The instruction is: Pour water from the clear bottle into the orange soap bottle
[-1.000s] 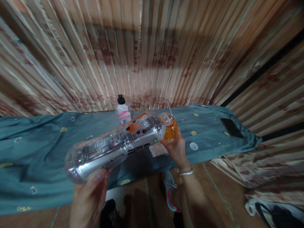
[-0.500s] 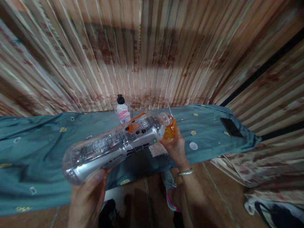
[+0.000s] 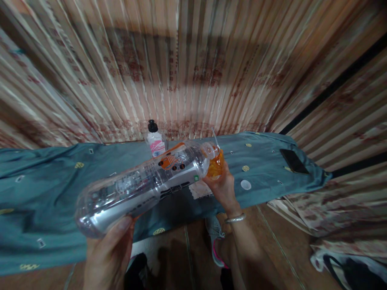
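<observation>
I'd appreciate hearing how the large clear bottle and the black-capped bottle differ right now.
The large clear bottle lies tilted in the left hand; the black-capped bottle stands upright on the cloth. The former looks larger and uncapped, the latter smaller and capped. Both carry labels.

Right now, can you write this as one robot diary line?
left hand: holds big clear bottle | right hand: holds orange container | black-capped bottle: upright on cloth
</observation>
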A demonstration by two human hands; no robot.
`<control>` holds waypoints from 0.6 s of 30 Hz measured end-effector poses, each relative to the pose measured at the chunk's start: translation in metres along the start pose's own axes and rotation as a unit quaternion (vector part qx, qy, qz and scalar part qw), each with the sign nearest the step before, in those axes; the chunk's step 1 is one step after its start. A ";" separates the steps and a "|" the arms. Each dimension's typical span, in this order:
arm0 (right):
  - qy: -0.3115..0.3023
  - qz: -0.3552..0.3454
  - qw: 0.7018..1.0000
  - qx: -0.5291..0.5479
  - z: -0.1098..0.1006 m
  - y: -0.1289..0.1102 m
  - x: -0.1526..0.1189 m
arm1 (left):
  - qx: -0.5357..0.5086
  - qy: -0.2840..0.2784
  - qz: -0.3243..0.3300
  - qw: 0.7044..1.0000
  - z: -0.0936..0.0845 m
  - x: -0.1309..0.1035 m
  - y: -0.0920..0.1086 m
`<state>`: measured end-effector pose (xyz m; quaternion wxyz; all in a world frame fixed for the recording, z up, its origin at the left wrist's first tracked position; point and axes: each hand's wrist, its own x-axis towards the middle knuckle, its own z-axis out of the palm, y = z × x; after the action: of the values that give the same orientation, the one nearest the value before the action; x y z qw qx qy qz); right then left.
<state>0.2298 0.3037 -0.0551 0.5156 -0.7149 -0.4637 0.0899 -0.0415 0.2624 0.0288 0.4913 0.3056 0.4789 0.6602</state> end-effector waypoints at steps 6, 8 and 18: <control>0.005 -0.003 1.000 0.008 0.000 0.001 -0.001 | -0.015 0.032 -0.034 0.999 0.013 0.002 0.006; 0.003 0.000 1.000 0.008 0.000 0.001 -0.001 | -0.027 0.037 -0.029 0.999 0.016 0.001 0.008; 0.000 0.006 1.000 0.017 -0.001 -0.002 0.001 | -0.013 0.029 -0.027 0.999 0.015 -0.002 0.010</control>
<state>0.2296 0.3035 -0.0526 0.5270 -0.7088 -0.4581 0.1004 -0.0315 0.2645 0.0434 0.4987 0.2663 0.4923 0.6618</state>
